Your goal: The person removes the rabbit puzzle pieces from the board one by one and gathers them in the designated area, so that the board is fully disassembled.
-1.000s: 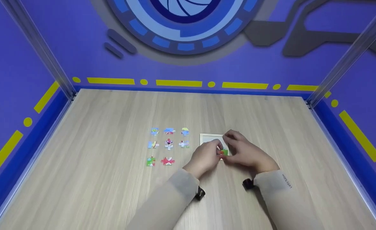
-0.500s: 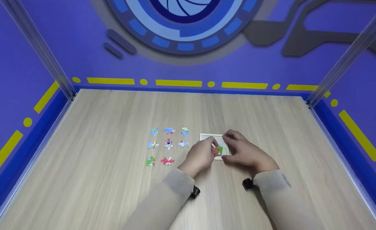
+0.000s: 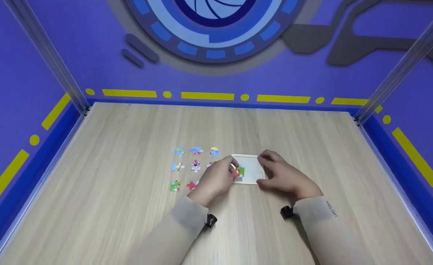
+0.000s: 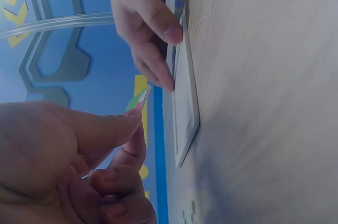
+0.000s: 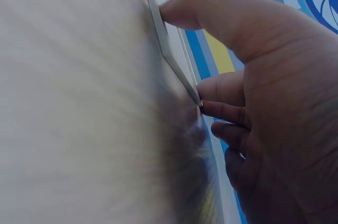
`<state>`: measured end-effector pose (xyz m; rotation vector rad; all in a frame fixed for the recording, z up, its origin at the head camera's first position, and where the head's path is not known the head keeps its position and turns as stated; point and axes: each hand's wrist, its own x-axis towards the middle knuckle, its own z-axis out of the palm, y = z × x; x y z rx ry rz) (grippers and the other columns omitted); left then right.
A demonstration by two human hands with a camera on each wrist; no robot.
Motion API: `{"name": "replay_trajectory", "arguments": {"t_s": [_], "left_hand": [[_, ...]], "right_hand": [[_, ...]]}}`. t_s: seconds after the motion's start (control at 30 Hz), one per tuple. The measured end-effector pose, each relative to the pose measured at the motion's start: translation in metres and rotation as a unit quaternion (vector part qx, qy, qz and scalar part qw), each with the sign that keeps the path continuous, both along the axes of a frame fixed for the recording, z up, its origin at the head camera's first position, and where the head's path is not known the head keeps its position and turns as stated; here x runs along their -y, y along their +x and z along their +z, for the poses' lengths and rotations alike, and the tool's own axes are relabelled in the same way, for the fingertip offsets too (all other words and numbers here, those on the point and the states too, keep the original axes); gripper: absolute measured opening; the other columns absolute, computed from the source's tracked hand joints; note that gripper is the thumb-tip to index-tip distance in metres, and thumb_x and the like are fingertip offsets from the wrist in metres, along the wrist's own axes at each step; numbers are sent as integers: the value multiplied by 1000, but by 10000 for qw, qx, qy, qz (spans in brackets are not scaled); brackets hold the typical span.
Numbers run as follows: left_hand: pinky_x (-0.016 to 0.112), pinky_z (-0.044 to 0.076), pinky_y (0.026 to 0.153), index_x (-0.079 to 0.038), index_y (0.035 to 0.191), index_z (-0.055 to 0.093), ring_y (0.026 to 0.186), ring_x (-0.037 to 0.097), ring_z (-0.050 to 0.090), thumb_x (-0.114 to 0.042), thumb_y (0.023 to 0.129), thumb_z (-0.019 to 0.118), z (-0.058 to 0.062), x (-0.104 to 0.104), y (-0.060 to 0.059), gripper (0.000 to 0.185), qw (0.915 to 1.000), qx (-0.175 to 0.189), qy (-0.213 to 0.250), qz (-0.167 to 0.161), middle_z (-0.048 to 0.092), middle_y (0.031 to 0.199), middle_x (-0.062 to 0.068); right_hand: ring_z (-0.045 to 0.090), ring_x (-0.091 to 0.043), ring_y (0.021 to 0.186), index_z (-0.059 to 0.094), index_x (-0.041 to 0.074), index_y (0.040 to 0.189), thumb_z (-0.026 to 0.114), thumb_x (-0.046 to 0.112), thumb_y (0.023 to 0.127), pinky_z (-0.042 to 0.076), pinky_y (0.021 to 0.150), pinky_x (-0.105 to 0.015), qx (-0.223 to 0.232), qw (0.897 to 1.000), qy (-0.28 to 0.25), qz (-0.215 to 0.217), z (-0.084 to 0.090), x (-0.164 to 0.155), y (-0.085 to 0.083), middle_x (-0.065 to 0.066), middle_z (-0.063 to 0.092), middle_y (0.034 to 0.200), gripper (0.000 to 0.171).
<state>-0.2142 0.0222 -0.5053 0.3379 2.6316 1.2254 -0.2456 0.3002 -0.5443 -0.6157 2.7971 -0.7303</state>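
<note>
My left hand [image 3: 216, 176] pinches a green and red jigsaw piece [image 3: 241, 171] between thumb and fingers, above the left part of a shallow white puzzle tray [image 3: 253, 172]. In the left wrist view the jigsaw piece [image 4: 137, 100] is tilted, its edge towards the camera. My right hand [image 3: 288, 176] holds the tray at its right side, thumb near the front corner and fingers at the back corner. Thumb and fingers rest on the tray's rim [image 5: 167, 52] in the right wrist view. No puzzle piece lies on the visible part of the tray.
Left of the tray, several loose jigsaw pieces [image 3: 196, 166] lie in rows on the wooden table [image 3: 128, 176]. My left hand partly covers the nearest ones, including a red piece [image 3: 192, 185]. Blue-purple panels [image 3: 216, 82] stand around the back and sides.
My left hand has moved left across the tray with the green and red jigsaw piece, uncovering more of the tray's floor. The right hand stays on the tray's right side.
</note>
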Motion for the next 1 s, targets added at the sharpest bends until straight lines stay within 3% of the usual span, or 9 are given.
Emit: {"name": "replay_trajectory", "arguments": {"t_s": [0.03, 0.1, 0.2, 0.27, 0.33, 0.63, 1.0], "left_hand": [[37, 55, 89, -16, 125, 71, 88, 13, 64, -9, 108, 73, 0, 3, 1, 19, 10000, -17, -11, 19, 74, 100, -5], [42, 57, 104, -15, 124, 72, 88, 13, 64, -8, 108, 73, 0, 9, 3, 18, 10000, -67, -37, 30, 74, 99, -5], [48, 57, 109, -13, 122, 72, 88, 12, 65, -8, 107, 75, -3, 18, 5, 16, 10000, -98, -1, 4, 76, 99, -4], [44, 57, 107, -13, 121, 73, 88, 11, 65, -10, 107, 76, -4, 24, 7, 15, 10000, 9, 35, -8, 76, 99, -4], [40, 57, 92, -14, 121, 73, 89, 11, 66, -10, 108, 76, -6, 29, 9, 15, 9999, 103, 45, -24, 76, 99, -4], [39, 57, 91, -13, 122, 74, 90, 13, 66, -10, 107, 75, -7, 52, 15, 15, 9994, 193, -272, 29, 76, 99, -3], [40, 55, 87, -10, 115, 76, 88, 18, 63, -6, 104, 74, -7, 61, 18, 11, 9963, 165, -812, 244, 74, 96, -1]], "right_hand": [[39, -35, 167, 44, 2, 171, 83, 47, 96, 39, 135, -57, -10, 10000, 19, 6, 0, 0, 0, -10, 40, 178, 97], [38, -36, 168, 44, 1, 171, 83, 47, 95, 39, 136, -58, -35, 10000, 47, 20, -1, 1, 0, -11, 40, 178, 97], [38, -36, 168, 45, 1, 171, 84, 46, 94, 38, 136, -58, -45, 10000, 42, 14, 0, 1, 0, -11, 40, 178, 97], [37, -35, 169, 44, 2, 171, 84, 45, 94, 37, 137, -57, 3, 10000, 34, -29, 1, 2, 0, -10, 40, 179, 97], [37, -34, 169, 44, 2, 171, 84, 45, 94, 37, 137, -56, 35, 10000, 22, -62, 2, 1, 0, -9, 39, 179, 97], [37, -33, 169, 44, 2, 171, 84, 44, 94, 38, 136, -55, 36, 10000, -18, -52, 0, 0, 0, -7, 39, 179, 98], [35, -36, 171, 42, 2, 172, 84, 47, 95, 36, 138, -56, 67, 10000, 0, -23, 1, -1, 0, -10, 36, 181, 98]]}}
